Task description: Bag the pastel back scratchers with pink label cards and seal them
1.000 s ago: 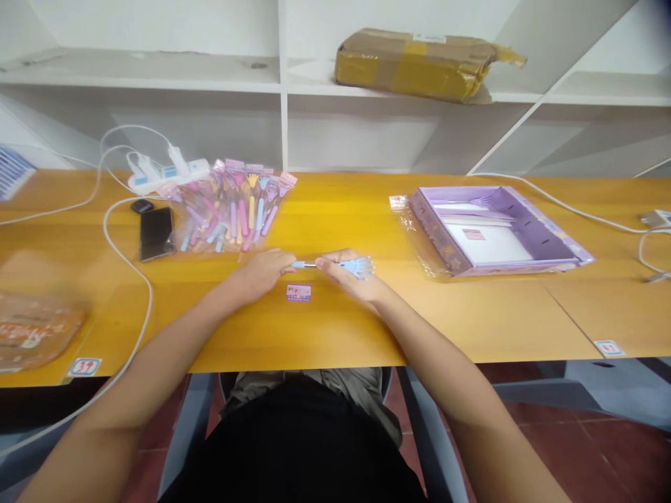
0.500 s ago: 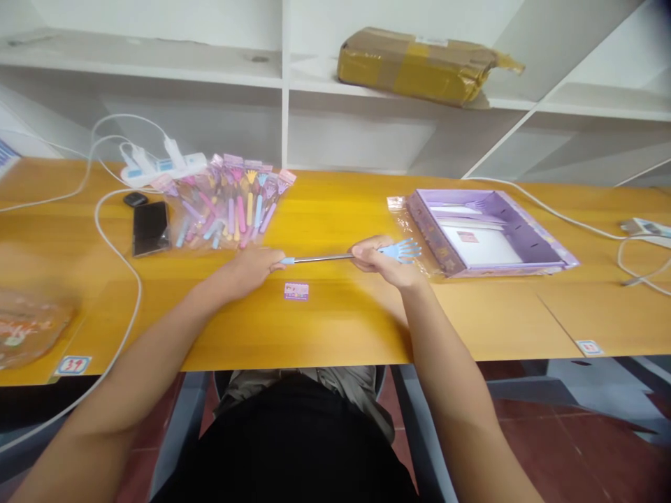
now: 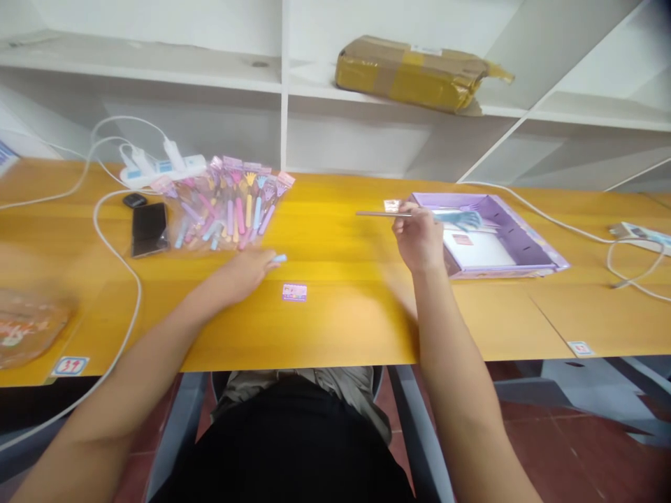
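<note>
My left hand point(image 3: 249, 272) is closed around a light-blue handle point(image 3: 279, 258), of which only the end sticks out. In my right hand point(image 3: 419, 234) is the metal rod point(image 3: 373, 214) of a back scratcher, its blue hand-shaped head point(image 3: 464, 219) blurred over the purple box point(image 3: 524, 269). Rod and handle are apart. A small purple card point(image 3: 294, 292) lies on the table between my arms. Beyond my left hand is a pile of packaged back scratchers point(image 3: 235, 209) in pink, blue, yellow and purple.
A black phone point(image 3: 149, 229) and a white power strip point(image 3: 189, 166) with cables lie at the left. An orange plastic package point(image 3: 31, 325) sits at the near left. On the shelf above is a taped cardboard parcel point(image 3: 409, 73). Another white power strip point(image 3: 642, 234) is at the right.
The rod has come away from the blue handle. My right hand has moved up and right with the rod and head, over the box edge. My left hand has barely moved.
</note>
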